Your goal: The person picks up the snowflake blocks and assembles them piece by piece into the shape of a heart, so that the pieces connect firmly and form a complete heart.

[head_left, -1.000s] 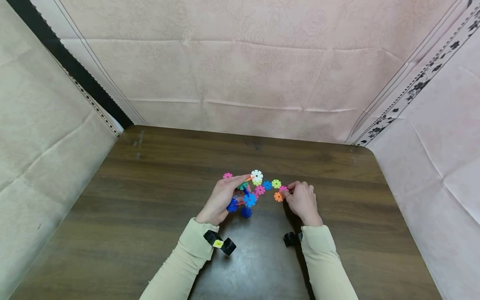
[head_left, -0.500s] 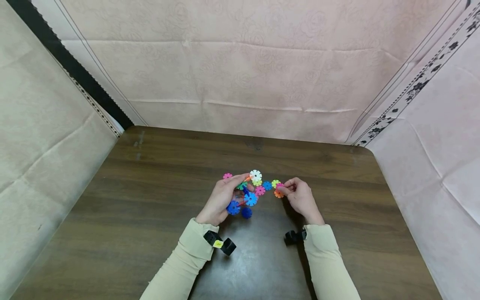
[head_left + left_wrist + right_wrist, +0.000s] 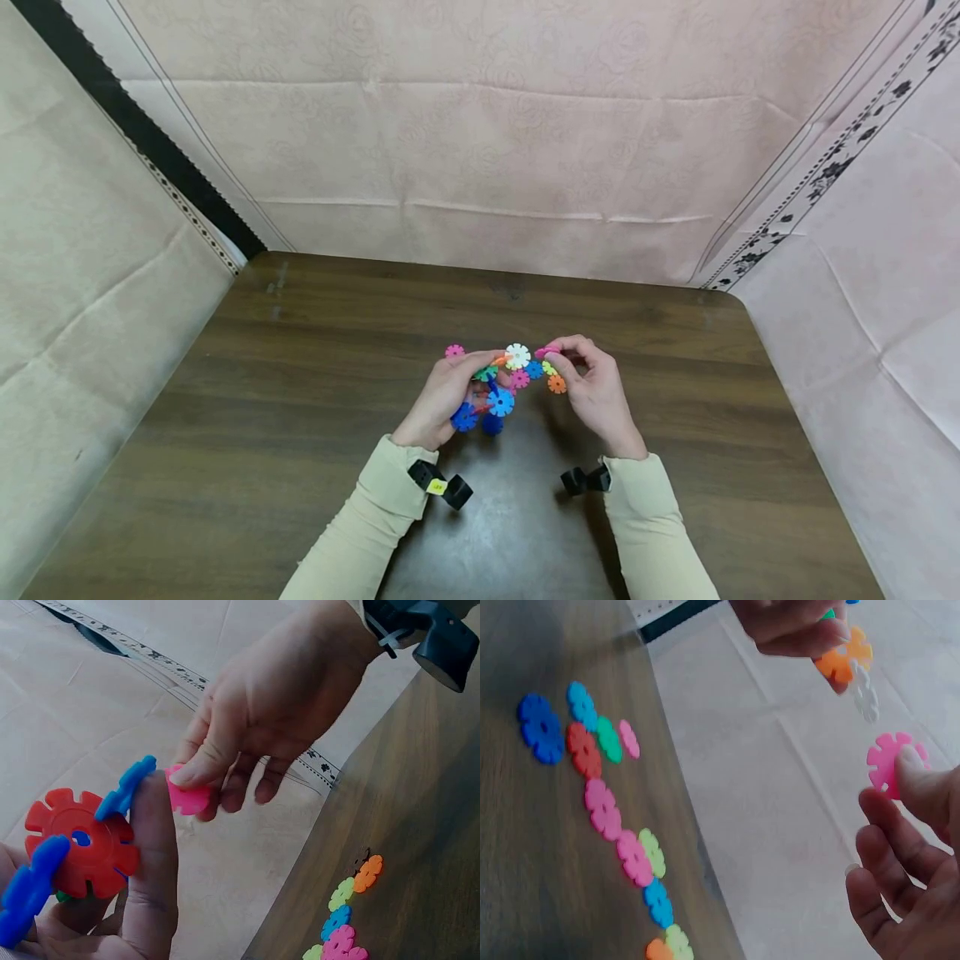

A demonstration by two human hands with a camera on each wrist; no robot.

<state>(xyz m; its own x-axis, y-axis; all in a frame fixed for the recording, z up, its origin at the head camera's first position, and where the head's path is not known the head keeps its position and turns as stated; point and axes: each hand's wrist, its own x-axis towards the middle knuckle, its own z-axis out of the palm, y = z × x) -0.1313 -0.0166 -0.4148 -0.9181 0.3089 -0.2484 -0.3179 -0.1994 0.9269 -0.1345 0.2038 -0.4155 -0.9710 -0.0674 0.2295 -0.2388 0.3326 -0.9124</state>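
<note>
My left hand (image 3: 438,396) grips a joined chain of notched plastic snowflake discs. A red disc (image 3: 105,855) sits in the chain between blue discs, seen in the left wrist view. At its far end a white disc (image 3: 866,697) sticks out from an orange one (image 3: 834,666). Between thumb and forefinger, my right hand (image 3: 600,392) pinches a pink disc (image 3: 885,761), held up off the table. That pink disc is close to the white end of the chain but apart from it in the right wrist view. The right hand's other fingers are loosely bent.
Several loose discs lie in a scattered line on the brown wooden table (image 3: 337,333), below the hands. Among them are a dark blue disc (image 3: 541,729), a loose red disc (image 3: 583,750) and an orange one (image 3: 557,384). Pale cloth (image 3: 480,150) hangs around the table's far and side edges.
My right hand has picked up the pink disc from the right end of the loose discs and brought it up and left toward the white disc. The left hand has hardly moved.
</note>
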